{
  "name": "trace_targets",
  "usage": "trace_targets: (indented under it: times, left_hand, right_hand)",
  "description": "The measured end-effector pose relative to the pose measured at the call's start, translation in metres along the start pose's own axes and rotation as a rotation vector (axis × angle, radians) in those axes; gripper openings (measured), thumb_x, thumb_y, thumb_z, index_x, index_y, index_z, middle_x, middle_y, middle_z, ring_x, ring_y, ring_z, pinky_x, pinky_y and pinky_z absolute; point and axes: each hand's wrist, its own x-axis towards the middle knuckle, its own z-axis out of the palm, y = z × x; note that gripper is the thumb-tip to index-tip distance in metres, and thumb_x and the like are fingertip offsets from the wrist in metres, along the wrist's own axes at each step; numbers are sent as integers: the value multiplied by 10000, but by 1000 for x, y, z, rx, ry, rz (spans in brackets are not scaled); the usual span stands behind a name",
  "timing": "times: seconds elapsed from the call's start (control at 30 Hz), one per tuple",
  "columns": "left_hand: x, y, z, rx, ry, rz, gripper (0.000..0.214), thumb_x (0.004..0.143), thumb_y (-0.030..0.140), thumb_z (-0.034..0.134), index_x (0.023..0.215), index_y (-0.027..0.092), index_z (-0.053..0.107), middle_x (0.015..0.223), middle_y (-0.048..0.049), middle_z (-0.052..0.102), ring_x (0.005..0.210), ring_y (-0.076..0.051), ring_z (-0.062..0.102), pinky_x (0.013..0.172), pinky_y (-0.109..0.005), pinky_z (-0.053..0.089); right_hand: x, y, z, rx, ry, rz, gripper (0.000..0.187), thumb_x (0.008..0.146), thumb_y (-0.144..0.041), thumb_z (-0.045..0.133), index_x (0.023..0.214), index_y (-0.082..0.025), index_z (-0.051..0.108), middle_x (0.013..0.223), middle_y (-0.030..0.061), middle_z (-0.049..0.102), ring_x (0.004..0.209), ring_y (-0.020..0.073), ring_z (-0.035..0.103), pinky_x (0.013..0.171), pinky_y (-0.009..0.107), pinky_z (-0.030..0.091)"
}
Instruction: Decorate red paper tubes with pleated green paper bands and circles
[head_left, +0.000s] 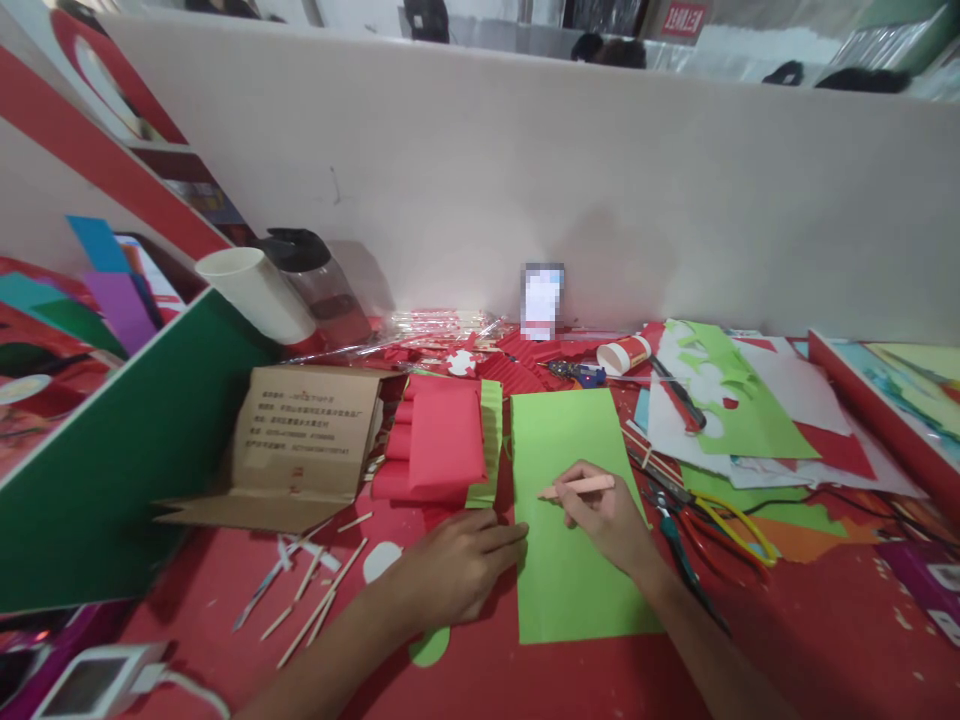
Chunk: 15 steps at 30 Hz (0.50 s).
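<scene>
The fingers of the right hand (600,512) grip a slim, pale peach-coloured pencil (598,484), its tip over the middle of a bright-green rectangular paper sheet (574,590) lying flat, well in from the side edges of the red desk (832,640). The left hand (456,565) grips nothing; its loosely extended fingers rest at the sheet's left edge. Marking seems barely begun: the sheet looks plain and whole, though a faint line could escape this view. Other pieces look further along: a red rolled-paper piece (448,435) is already formed, a white paper disc (380,561) lies cut out, and a lime-green sheet with cut-out holes (765,420) lies toward the desk's far right corner. Any cutting of the plain sheet remains undone.
</scene>
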Motion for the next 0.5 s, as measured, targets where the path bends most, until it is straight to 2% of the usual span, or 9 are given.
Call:
trace_targets:
  times: [0.23,0.5]
  left_hand:
    - [2,1,-3,-6,34,45,316,852,117,512,1153,169,592,1144,-99,674,907,-200,609,831,-323,515]
    - [3,0,-4,-26,12,43,315,858,112,497,1154,174,587,1132,-93,674,939,-207,606,876,-343,504]
  right_hand:
    - [0,4,3,-64,18,-15,150,855,-275,589,736,-188,616,662,23,691,559,144,609,490,206,418]
    - [0,8,4,-83,10,-15,125,850,-263,592,761,-184,633,709,32,719,583,151,641,503,206,435]
